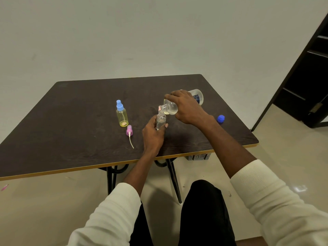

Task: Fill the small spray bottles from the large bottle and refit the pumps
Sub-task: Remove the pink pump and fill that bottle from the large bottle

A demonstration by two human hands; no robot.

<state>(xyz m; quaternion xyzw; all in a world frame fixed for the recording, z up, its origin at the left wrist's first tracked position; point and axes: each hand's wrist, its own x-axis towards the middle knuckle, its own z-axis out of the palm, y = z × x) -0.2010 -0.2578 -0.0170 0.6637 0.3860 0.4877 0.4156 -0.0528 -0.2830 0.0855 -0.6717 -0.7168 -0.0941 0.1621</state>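
My left hand (153, 135) grips a small clear spray bottle (161, 120) standing upright on the dark table (79, 121), its neck open. My right hand (186, 108) holds the large clear bottle (184, 102) tipped over on its side, its mouth touching the small bottle's neck. To the left stands a small yellow spray bottle (122, 116) with a light blue pump fitted. A loose pink pump (129, 133) with its white dip tube lies on the table in front of that bottle.
A dark blue cap (221, 118) sits on the table to the right of my right arm. The table's yellow front edge (106, 165) is close to my knees. A dark doorway (305, 77) opens at the right. A perforated crate (198, 156) stands under the table.
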